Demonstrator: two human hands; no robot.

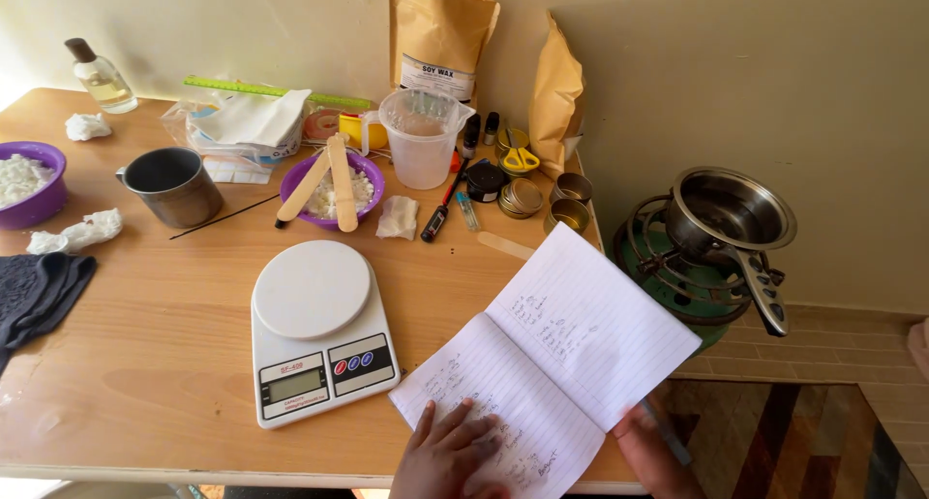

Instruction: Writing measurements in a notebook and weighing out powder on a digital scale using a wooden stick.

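The open notebook [552, 363] lies at the near right corner of the wooden table [145, 363], its right page overhanging the edge, at about five o'clock from the white kitchen scale [314, 330]. The left hand [450, 455] rests flat on the lower left page, fingers spread wide and pinning the paper, gripping nothing. The right hand [653, 451] sits at the notebook's lower right edge, at about three o'clock from the left; it seems to close around a dark pen-like thing, but too little shows to tell how it is curled. The step in hand looks like reading or writing notes — the scale's platform is bare. At twelve o'clock from the scale stands a purple bowl [332, 189] of white flakes with two flat wooden sticks [324, 181] laid across it, and at ten o'clock a metal cup [174, 184]. Further back are a clear plastic jug [423, 136], a brown paper bag [440, 34] against the wall, small tins [542, 201] and a probe thermometer [440, 213]. Off the table at three o'clock a steel pot [731, 213] sits on a green burner [677, 276]. Any further move, I judge, calls for the left hand to lift off the page while the overhanging notebook stays balanced.
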